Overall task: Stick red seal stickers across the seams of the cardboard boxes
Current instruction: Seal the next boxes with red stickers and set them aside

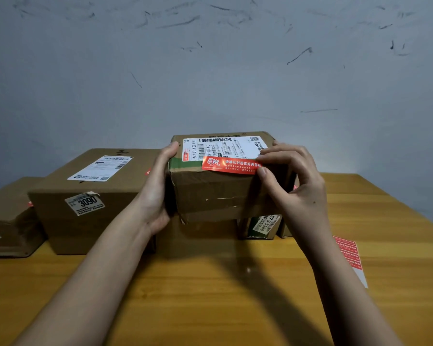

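A small cardboard box [210, 193] with a white shipping label on top is lifted above the table, in the middle of the view. A red seal sticker [229, 165] lies along its top front edge. My left hand [158, 193] grips the box's left side, thumb on the top edge. My right hand [291, 176] is at the box's right end, its thumb and fingers pinching the sticker's right end against the edge. A sheet of red seal stickers [349, 253] lies on the table at the right, partly hidden by my right forearm.
A larger cardboard box [85, 196] marked 3090 stands on the left, with another box [8, 221] at the far left edge. More boxes [263, 227] sit under and behind the held one. The wooden table [210, 295] stands against a scuffed grey wall.
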Demonstrator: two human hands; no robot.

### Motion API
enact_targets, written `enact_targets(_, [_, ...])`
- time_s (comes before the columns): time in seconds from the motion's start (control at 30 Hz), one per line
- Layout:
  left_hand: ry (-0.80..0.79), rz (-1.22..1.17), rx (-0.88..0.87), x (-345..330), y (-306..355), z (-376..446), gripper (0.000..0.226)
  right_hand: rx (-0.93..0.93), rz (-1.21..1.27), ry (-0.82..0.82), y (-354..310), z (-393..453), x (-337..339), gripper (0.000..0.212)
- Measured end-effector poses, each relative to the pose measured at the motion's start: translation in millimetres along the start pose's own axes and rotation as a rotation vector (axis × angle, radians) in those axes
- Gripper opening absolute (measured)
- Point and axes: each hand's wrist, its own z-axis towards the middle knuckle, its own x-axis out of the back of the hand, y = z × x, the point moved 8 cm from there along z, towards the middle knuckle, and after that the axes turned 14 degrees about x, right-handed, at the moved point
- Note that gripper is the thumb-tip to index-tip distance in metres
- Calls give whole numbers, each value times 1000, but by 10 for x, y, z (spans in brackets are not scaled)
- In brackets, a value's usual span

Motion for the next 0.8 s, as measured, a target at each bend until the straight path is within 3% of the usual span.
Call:
enact_targets(0.43, [41, -47, 29, 10, -87, 77, 46, -52, -43, 14, -57, 4, -17, 4])
enact_targets(0.63, [105, -60, 53, 50, -122, 101, 51, 56, -244, 70, -150, 4, 10, 10])
enact_targets(0.8, [93, -69, 70, 28, -149, 113, 46, 29, -326, 53, -145, 14, 12, 9])
